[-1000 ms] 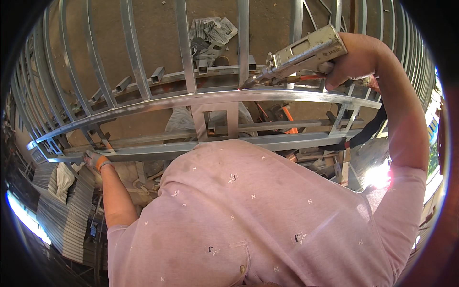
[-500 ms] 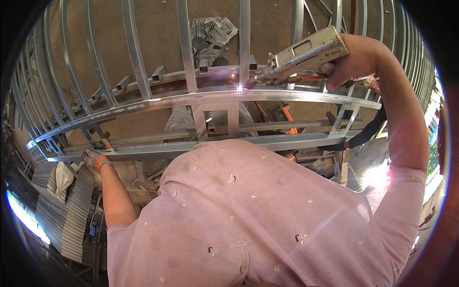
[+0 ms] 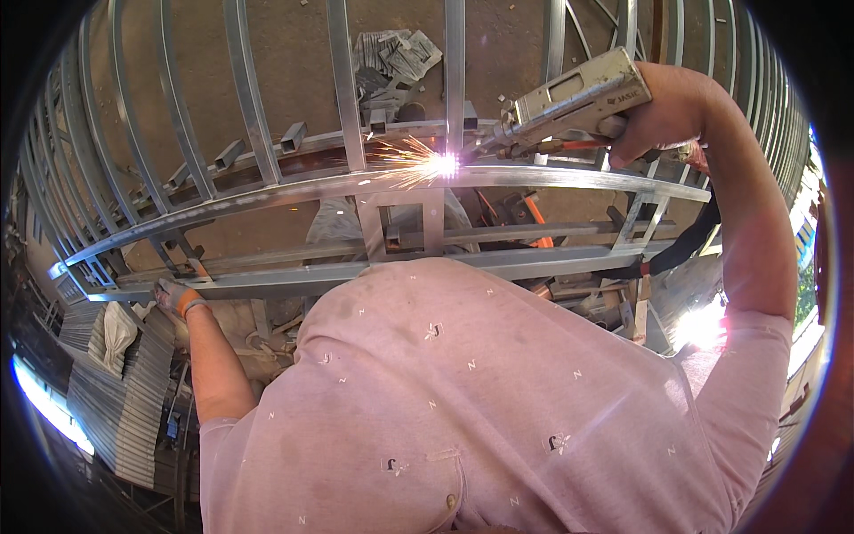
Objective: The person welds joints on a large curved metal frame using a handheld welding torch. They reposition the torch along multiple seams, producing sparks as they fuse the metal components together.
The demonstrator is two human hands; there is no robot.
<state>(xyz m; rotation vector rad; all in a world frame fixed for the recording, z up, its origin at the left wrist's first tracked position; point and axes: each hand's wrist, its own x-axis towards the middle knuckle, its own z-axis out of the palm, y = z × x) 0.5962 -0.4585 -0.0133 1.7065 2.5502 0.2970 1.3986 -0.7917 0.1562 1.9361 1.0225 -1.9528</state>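
Wider-flung sparks (image 3: 405,162), torch (image 3: 578,100) tip hidden

dark lettering (image 3: 630,97) on welding gun (image 3: 574,102), pink shirt (image 3: 498,400)

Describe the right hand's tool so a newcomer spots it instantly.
Find the curved silver metal rail arching across view. Above its right half, the right hand grips a boxy, beige-grey metal torch. Unlike the silver metal bars nearby, it has orange sparks at its tip.
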